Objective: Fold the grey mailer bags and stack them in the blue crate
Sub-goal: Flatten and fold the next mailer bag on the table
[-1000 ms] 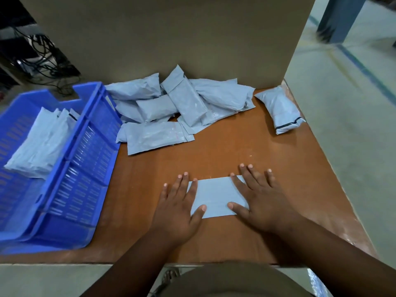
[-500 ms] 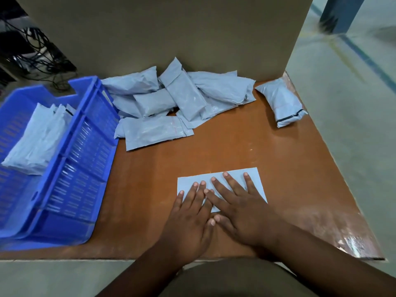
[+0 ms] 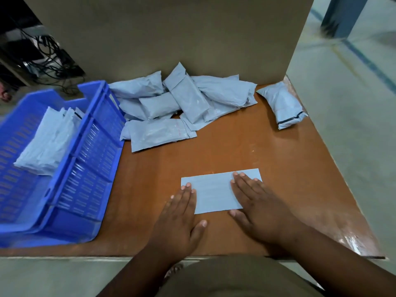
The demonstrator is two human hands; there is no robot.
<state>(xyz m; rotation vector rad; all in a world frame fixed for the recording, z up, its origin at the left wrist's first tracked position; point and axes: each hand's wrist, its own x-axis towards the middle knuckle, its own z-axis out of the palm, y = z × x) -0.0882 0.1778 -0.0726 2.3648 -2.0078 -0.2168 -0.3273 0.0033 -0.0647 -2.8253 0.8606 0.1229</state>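
Grey folded mailer (image 3: 216, 192) lies flat on the desk (image 3: 246, 146); my left hand (image 3: 179, 219) and right hand (image 3: 259, 206) press it, fingers straight. Blue crate (image 3: 85, 159) holds several; a pile (image 3: 184, 103) remains.

Both forearms are bare right up to the bottom edge of the view; no sleeve, cuff or glove shows on either one. The left hand (image 3: 179, 219) and the right hand (image 3: 258, 209) are bare too, with no ring, watch or band at the wrists. The nails on the fingers (image 3: 242, 175) are short, pale and unpainted. Below the arms, at the bottom middle, lies a broad stretch of plain olive-brown cloth (image 3: 231, 277), smooth and without print, buttons or seams that can be made out; which garment it is cannot be told from here.
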